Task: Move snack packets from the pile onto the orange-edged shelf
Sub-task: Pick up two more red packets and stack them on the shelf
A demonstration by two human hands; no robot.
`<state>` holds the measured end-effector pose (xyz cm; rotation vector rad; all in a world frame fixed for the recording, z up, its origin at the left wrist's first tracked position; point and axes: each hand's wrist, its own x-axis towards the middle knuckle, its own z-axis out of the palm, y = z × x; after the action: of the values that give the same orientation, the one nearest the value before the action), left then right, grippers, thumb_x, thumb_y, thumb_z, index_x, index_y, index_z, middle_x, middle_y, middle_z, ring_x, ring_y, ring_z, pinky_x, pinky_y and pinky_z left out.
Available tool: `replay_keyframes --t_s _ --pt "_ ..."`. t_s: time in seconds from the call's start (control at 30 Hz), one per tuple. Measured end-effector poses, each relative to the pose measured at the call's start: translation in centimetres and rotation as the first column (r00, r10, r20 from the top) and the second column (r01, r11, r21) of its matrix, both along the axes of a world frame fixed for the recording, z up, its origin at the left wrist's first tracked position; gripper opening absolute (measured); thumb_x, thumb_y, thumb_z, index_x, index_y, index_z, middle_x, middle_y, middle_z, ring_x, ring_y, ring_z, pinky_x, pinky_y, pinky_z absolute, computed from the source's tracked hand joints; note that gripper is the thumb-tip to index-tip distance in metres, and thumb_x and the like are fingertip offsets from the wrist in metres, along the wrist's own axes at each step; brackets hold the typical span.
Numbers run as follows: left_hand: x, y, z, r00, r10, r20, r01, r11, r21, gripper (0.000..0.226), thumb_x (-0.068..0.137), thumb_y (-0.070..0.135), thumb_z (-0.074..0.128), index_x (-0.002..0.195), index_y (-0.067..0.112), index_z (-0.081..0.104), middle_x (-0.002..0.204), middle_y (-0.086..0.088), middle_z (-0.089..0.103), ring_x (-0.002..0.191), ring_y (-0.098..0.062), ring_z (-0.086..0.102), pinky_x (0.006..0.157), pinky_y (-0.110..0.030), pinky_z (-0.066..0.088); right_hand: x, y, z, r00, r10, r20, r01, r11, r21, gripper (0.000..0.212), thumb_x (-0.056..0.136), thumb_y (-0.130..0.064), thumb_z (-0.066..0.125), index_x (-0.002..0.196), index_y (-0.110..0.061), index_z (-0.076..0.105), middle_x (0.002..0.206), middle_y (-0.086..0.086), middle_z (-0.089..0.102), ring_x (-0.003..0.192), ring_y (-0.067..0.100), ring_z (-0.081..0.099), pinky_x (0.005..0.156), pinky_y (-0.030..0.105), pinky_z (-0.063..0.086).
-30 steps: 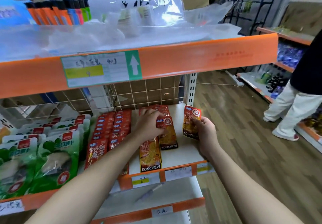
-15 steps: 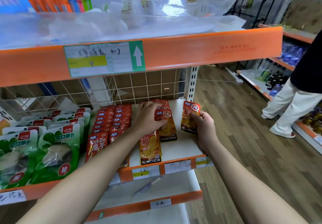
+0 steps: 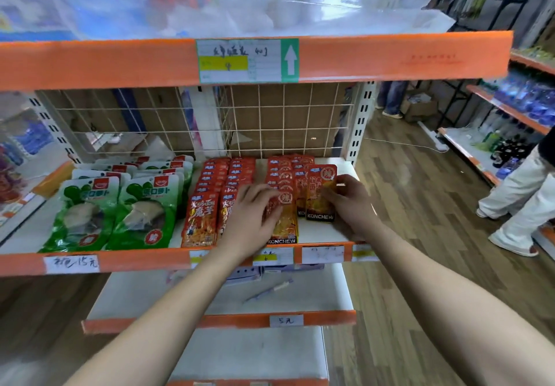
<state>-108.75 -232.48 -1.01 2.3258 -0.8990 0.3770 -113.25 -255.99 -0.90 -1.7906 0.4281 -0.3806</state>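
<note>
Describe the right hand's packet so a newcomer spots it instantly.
Start at the orange-edged middle shelf under the wire grid. At its right end, the right hand holds an orange-and-yellow foil snack packet. It is the rightmost packet on that shelf.

Both bare forearms reach forward; the left hand (image 3: 255,214) lies palm down, fingers loosely straight, while the right hand (image 3: 351,202) pinches an orange-red foil snack packet (image 3: 319,193)

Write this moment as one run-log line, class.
left hand: rests on packet row | right hand: holds KONCHEW packet beside that row | orange-edged shelf: partly stocked
</note>
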Motion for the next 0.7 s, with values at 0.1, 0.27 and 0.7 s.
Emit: replay_keyframes --t_s 0.1,0.27,0.7 --pt "-0.2 0.2 -0.1 1.0 0.007 0.019 -0.008 1.0 0.03 0.04 0.097 0.041 0.054 0.128 0.018 0.064 0.131 0.002 0.056 0.128 -0.02 0.037 0.106 -0.034 0.032 0.5 1.3 -0.2 0.998 0.038 -0.048 -0.045 0.99 -0.137 0.022 0.088 -0.027 0.073 0.106 -0.018 0.063 0.099 0.0 0.072 0.086 0.017 0.07 0.078 0.035 0.059" --pt "-0.2 0.3 -0.3 1.0 0.014 0.01 -0.015 0.999 0.044 0.04 0.097 0.041 0.057 0.13 0.019 0.062 0.134 0.003 0.054 0.132 -0.02 0.034 0.109 -0.03 0.024 0.5 1.7 -0.4 0.999 0.006 -0.044 -0.022 0.926 -0.376 0.029 0.087 -0.035 0.075 0.108 -0.018 0.065 0.09 -0.008 0.062 0.083 0.012 0.058 0.064 0.012 0.038" --pt "0.3 0.1 -1.0 0.999 0.037 0.027 -0.038 0.999 0.038 0.038 0.096 0.041 0.059 0.126 0.019 0.064 0.131 0.004 0.054 0.131 -0.017 0.033 0.108 -0.025 0.02 0.8 1.2 -1.2 0.999 -0.007 -0.032 -0.007 0.914 -0.407 0.048 0.085 -0.042 0.075 0.129 -0.024 0.065 0.098 -0.001 0.065 0.082 0.009 0.057 0.073 0.024 0.04"
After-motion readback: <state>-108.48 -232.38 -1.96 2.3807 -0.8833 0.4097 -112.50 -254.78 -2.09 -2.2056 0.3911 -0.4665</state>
